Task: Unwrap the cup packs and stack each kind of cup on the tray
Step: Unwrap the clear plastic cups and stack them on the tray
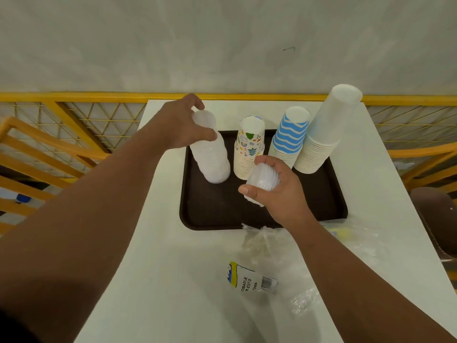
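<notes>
The left hand grips the upper part of the clear plastic cup stack, fingers and thumb curled round its top. This stack stands inverted at the left rear of the dark tray. Thin plastic cups of this kind are judged light, flexible and slippery; a nested column can tilt or separate, so hold it near the top and keep it vertical.

Next on the tray stand the printed paper cup stack, the blue striped cup stack and the tall plain white cup stack, all inverted and close together. Paper cups are judged stiffer, yet the rims crush under pressure.

The right hand holds a short batch of clear cups above the tray centre, fingers wrapped round its side. Grip it round the ribbed wall, not the rim.

Empty wrappers lie on the white table near the tray's front edge. One label shows partial text, apparently "DISPOSABLE … CUPS"; the remainder is unreadable.
</notes>
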